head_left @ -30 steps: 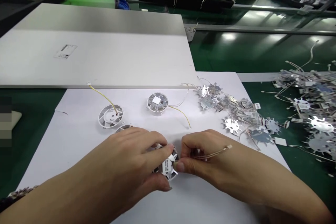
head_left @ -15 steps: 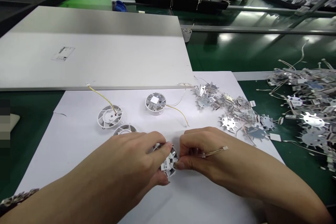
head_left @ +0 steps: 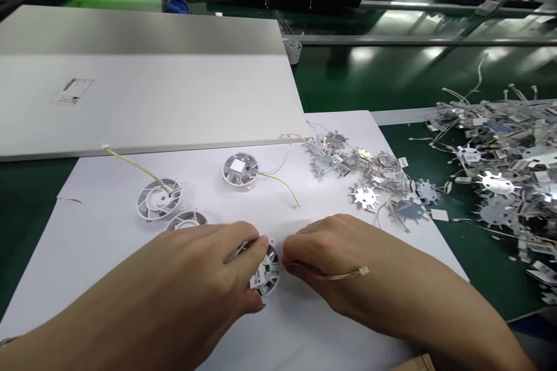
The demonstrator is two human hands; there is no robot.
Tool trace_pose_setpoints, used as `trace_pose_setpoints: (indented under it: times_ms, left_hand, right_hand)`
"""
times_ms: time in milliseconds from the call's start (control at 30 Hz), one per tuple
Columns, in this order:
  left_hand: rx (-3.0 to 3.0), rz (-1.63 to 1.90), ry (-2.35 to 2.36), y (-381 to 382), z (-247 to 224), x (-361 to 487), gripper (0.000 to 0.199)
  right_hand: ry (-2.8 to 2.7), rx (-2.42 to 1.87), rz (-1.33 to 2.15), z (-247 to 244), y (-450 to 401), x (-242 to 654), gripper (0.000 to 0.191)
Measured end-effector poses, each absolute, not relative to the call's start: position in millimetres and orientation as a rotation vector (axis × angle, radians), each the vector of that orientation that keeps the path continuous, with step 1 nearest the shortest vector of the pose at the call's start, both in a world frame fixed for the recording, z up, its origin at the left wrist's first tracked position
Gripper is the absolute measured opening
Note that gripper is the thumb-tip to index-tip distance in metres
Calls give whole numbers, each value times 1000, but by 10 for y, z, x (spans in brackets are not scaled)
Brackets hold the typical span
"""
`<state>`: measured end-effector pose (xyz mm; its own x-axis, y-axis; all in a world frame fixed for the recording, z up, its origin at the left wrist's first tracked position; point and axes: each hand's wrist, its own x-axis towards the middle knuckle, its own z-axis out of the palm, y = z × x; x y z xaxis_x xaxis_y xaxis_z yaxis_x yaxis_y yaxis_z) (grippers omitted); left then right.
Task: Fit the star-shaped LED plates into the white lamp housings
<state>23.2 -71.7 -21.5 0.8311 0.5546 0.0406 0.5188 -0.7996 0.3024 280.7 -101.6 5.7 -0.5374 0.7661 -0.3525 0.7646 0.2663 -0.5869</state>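
Workpiece: round housing [head_left: 273, 278], white, plastic-looking, circular rim, dark gaps between spokes, printed white label [head_left: 256, 280] on its upper face. Located at the near middle of the smooth white sheet [head_left: 113, 261]; can't tell if it rests on it.

Left hand [head_left: 209, 275] covers its left part: index finger over the top, thumb at the near-left edge, pinching it between them. Right hand [head_left: 324, 249] is just off the right rim, fingers curled in; tips are hidden, so can't tell what they pinch or whether they touch the rim. Thin lead [head_left: 342, 277] with small pale connector runs out from the right fingers across the hand.

Beyond the left hand: two more spoked rings [head_left: 159, 199], close together, the farther one with a yellow wire. Third ring [head_left: 241, 170] sits past the workpiece, square white patch on top. Right: shiny, flat, toothed metal plates [head_left: 365, 196], tangled with leads; bigger pile [head_left: 500, 179] on green surface [head_left: 470, 252].
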Motion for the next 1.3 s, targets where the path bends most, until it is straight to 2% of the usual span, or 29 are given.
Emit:
trace_pose_setpoints:
  times_ms: [67, 167, 367, 700, 967, 1067, 1133, 1233, 1300]
  left_hand:
    - [2804, 230, 778, -737, -211, 201, 28]
    - [2819, 267, 724, -746, -173, 199, 30]
    - [2784, 277, 704, -731, -130, 251, 33]
    - [2865, 232, 727, -738, -124, 271, 36]
    - [3079, 286, 452, -544, 34, 438, 54]
    - [3105, 248, 387, -555, 45, 438, 48]
    - [3116, 296, 463, -635, 51, 355, 41]
    - [3067, 344, 671, -832, 121, 42, 39]
    - [3045, 273, 802, -997, 205, -253, 52]
  right_hand:
    - [-2482, -1503, 1166, 92, -993, 2821, 21]
    - [-2427, -1488, 1242, 144, -938, 2847, 10]
    - [-2410, -1464, 1324, 150, -900, 2813, 21]
    - [-2406, -1500, 1280, 106, -908, 2804, 25]
    - [-2327, -1504, 1443, 125, -840, 2799, 21]
    - [-2319, -1526, 1473, 142, -830, 2886, 21]
    - [-2295, -1603, 1412, 167, -858, 3030, 22]
    - [-2203, -1653, 1100, 189, -976, 3295, 28]
    - [-2159, -1562, 795, 124, -1069, 3398, 37]
